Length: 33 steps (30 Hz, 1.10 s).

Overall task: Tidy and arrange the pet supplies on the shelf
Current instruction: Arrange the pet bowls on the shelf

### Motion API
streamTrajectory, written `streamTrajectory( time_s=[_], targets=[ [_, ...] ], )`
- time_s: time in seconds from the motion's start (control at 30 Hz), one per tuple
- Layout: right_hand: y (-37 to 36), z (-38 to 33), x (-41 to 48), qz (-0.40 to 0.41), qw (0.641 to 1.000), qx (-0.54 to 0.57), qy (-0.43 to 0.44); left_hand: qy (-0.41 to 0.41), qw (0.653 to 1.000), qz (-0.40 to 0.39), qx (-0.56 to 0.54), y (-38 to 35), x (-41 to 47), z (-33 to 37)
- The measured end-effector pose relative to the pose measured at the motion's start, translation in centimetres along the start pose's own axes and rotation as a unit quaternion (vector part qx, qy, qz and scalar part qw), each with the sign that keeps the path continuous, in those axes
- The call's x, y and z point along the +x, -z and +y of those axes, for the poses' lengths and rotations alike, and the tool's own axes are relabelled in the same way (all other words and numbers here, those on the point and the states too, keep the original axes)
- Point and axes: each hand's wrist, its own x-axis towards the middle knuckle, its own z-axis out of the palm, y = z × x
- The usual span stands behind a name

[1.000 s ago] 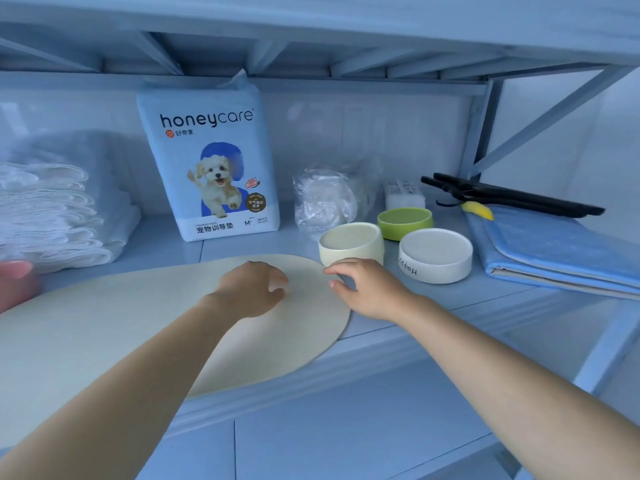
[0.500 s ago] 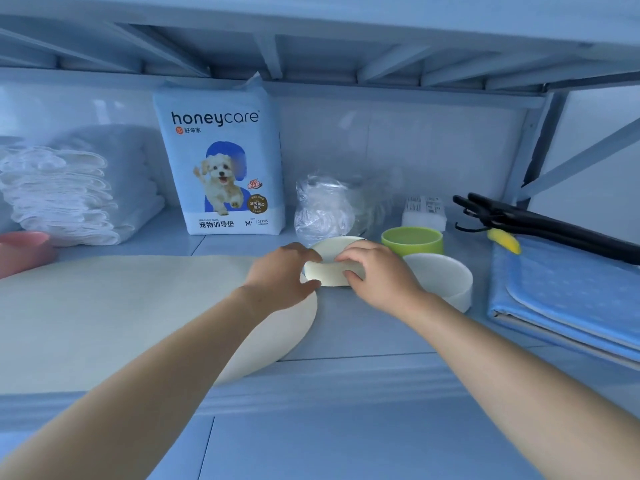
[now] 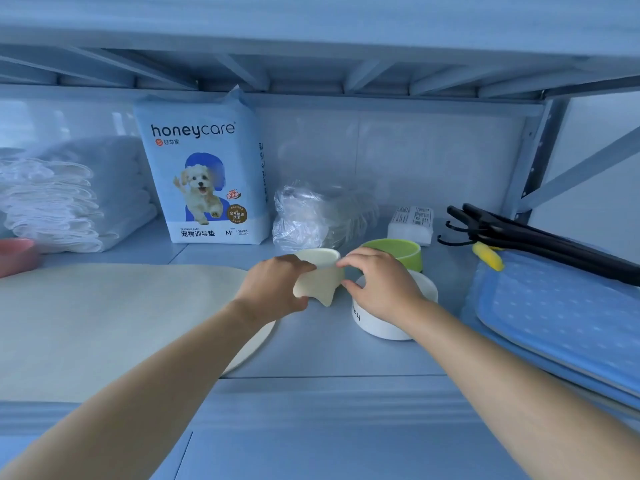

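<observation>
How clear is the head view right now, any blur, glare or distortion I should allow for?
Head view: bluish cast all over, even light; centre sharp, the cream bowl and honeycare pack print readable; left edge smeared, the pink bowl soft; wide-angle bends the shelf frame; mild sheen on the plastic bag.

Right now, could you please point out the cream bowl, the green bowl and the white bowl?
cream bowl [image 3: 320,277], head view, on its side wall between the hands.
green bowl [image 3: 410,258], head view, on its outer wall.
white bowl [image 3: 379,327], head view, on its front wall.
</observation>
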Motion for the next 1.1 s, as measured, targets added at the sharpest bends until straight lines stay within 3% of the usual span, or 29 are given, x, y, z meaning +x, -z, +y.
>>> streamTrajectory(
  time_s=[0.23,0.47,0.73,0.9,1.03,1.1],
  targets=[
    [0.2,0.7,-0.3,0.022,1.000,0.019,-0.001,0.011,0.995,0.075,-0.058,1.4,-0.1,1.2],
    [0.6,0.8,-0.7,0.069,0.997,0.040,0.003,0.123,0.958,0.114,-0.233,2.5,0.5,0.9],
    [-0.5,-0.6,-0.4,0.022,0.999,0.045,0.013,0.254,0.854,0.111,-0.439,2.3,-0.1,-0.9],
    [-1.9,-2.5,0.4,-0.012,0.999,0.041,0.014,0.286,0.820,0.080,-0.488,2.1,0.1,-2.2],
    [-3.2,-3.8,1.3,-0.044,0.998,0.030,0.013,0.320,0.772,0.030,-0.549,1.5,0.2,-3.4],
    [-3.7,-4.3,1.7,-0.058,0.998,0.028,0.008,0.312,0.776,0.009,-0.548,1.3,0.1,-3.9]
  ],
)
